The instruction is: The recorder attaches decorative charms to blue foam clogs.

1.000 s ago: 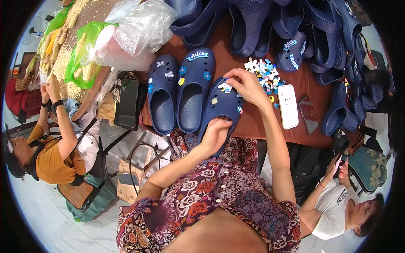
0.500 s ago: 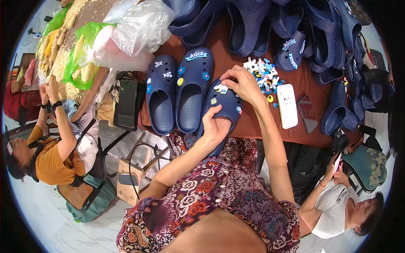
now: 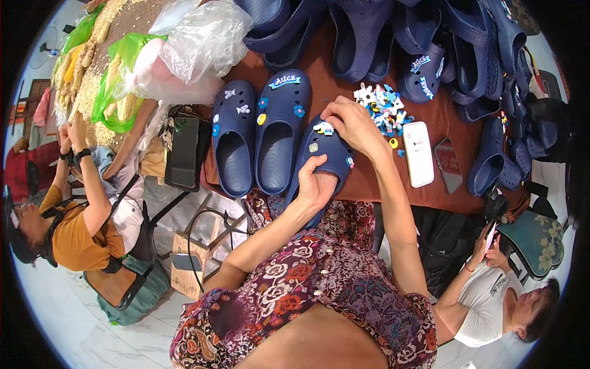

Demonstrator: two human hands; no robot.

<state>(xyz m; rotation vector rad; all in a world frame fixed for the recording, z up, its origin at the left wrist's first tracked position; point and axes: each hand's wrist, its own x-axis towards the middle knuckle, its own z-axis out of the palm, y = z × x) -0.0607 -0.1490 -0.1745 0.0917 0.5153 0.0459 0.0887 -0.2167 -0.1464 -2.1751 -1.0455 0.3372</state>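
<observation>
A navy clog (image 3: 335, 154) with a white charm (image 3: 323, 128), a pale square charm and a small round one is held at the table's near edge. Inside its foot opening are the fingers of my left hand (image 3: 314, 184), the thumb resting on the clog's upper. My right hand (image 3: 351, 126) bends over the toe, fingers pinched together beside the white charm; whatever lies between them is hidden. To the left stand two more navy clogs, one with a blue banner charm (image 3: 285, 80) and flowers, the other clog (image 3: 234, 138) with grey-white charms.
A pile of loose charms (image 3: 384, 107) lies beyond my right hand, near a white phone (image 3: 419, 154) and a dark phone (image 3: 448, 165). Many navy clogs (image 3: 362, 37) crowd the back and right. Plastic bags (image 3: 196, 46) and corn lie left. A person sits at either side.
My right fingers have shifted slightly at the toe, and the white charm shows a little more fully. My left hand keeps its hold on the clog.
</observation>
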